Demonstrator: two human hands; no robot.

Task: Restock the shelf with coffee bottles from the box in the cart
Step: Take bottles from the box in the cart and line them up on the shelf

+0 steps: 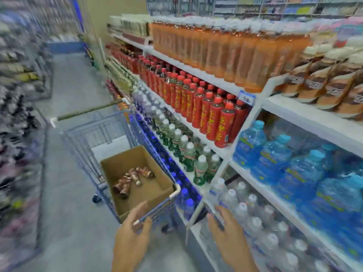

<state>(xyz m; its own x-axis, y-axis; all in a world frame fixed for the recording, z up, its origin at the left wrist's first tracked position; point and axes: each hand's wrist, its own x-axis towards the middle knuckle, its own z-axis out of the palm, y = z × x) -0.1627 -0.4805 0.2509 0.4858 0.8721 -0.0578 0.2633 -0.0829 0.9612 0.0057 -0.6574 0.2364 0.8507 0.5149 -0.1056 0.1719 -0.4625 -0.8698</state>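
Observation:
An open cardboard box (pixel 157 190) sits in the blue wire cart (pixel 110 132). Several brown coffee bottles (pixel 133 179) lie loose on its bottom. My left hand (pixel 131 236) grips the near end of the cart's handle (pixel 170 197), thumb over it and fingers under it. My right hand (pixel 227 232) hovers with its fingers stretched forward, in front of the low shelf of clear water bottles (pixel 255 213); it holds nothing. More brown coffee bottles with cream caps (pixel 324 79) stand in a row on the upper right shelf (pixel 306 112).
The shelving runs along my right with orange drinks (pixel 225 48), red bottles (pixel 206 107), green bottles (pixel 186 152) and large blue water jugs (pixel 275 156). The aisle floor (pixel 74 85) stretches ahead on the left. A blurred rack (pixel 17 114) lines the far left.

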